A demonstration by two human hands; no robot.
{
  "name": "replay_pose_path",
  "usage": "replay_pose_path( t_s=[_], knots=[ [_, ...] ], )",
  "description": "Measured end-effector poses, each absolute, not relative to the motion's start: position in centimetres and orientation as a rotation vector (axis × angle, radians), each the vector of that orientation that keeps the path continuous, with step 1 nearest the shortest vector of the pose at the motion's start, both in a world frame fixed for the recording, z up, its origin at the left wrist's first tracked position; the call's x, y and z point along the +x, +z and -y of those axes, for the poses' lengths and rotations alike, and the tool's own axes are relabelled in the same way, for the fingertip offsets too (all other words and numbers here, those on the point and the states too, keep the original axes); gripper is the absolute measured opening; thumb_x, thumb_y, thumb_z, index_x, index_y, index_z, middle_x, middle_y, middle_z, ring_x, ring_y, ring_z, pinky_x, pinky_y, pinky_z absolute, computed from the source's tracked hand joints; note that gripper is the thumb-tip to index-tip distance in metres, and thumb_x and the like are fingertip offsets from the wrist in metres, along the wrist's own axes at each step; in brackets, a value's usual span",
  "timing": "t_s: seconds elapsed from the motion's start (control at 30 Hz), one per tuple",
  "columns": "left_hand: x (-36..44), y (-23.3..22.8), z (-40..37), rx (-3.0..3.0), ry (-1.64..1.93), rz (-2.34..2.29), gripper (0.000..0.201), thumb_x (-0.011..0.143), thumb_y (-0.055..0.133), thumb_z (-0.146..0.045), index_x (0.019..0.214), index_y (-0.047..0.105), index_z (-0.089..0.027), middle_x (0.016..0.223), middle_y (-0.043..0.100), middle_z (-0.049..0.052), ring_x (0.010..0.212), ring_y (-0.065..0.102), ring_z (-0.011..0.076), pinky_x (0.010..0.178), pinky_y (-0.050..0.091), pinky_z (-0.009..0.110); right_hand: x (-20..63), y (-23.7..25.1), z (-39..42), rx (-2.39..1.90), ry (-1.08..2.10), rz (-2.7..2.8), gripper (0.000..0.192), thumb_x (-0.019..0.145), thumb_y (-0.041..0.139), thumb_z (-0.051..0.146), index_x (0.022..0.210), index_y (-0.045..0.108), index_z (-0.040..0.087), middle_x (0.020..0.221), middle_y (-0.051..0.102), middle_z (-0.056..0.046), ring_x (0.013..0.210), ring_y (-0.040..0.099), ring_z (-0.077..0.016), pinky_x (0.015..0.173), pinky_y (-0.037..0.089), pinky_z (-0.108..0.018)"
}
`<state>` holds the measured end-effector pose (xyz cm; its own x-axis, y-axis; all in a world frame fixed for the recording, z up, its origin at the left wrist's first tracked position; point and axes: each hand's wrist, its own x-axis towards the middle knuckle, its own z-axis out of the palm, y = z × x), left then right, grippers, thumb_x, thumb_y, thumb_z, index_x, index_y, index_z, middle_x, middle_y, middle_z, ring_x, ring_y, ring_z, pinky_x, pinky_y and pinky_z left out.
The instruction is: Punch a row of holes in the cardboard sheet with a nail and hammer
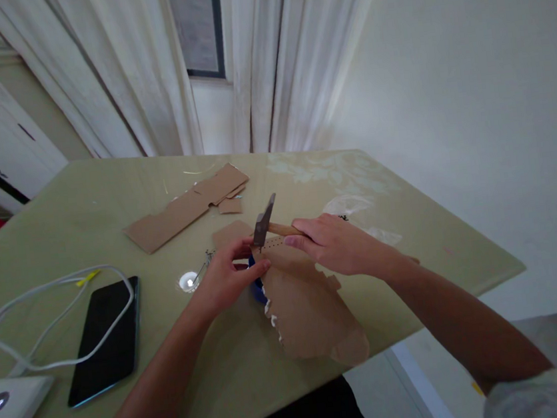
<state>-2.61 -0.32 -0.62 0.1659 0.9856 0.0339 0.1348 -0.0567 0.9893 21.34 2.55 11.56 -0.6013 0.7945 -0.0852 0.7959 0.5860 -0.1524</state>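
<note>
My right hand point(335, 243) grips the wooden handle of a small hammer point(264, 220), whose metal head hangs just above a brown cardboard piece point(310, 306) on the table. My left hand point(230, 275) rests on that cardboard's left edge with thumb and fingers pinched right under the hammer head; what it pinches is too small to tell. A blue object point(256, 285) peeks out beneath the left hand. A row of tiny dots runs along the cardboard's top edge.
The pale green table point(107, 208) also carries a long cardboard strip point(185, 206), a black phone point(106, 339), a white cable point(44, 316), a white device point(4, 408) and a small round white lid point(187, 282). Curtains hang behind.
</note>
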Motion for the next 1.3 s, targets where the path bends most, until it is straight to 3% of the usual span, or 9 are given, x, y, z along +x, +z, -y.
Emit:
replay_pose_path(
  t_s=[0.8,1.3],
  knots=[
    [-2.7,-0.5,0.2,1.398,1.039,-1.172,0.056,0.076,0.090,-0.056,0.118,0.076,-0.021,0.121,0.083,0.013,0.117,0.077,0.0352,0.091,0.065,0.047,21.7,10.9,-2.4,1.441,-0.360,-2.817,0.042,0.117,0.045,0.050,0.091,0.061,0.021,0.076,0.063,-0.002,0.072,0.054,-0.0181,0.067,0.025,-0.033],
    [-2.6,-0.5,0.3,1.412,1.057,-1.159,0.052,0.078,0.088,-0.054,0.119,0.076,-0.023,0.121,0.082,0.012,0.116,0.077,0.0344,0.088,0.066,0.046,21.8,10.1,-2.5,1.415,-0.364,-2.820,0.040,0.117,0.046,0.047,0.094,0.065,0.020,0.079,0.068,-0.004,0.073,0.056,-0.0181,0.068,0.027,-0.033]
  ],
)
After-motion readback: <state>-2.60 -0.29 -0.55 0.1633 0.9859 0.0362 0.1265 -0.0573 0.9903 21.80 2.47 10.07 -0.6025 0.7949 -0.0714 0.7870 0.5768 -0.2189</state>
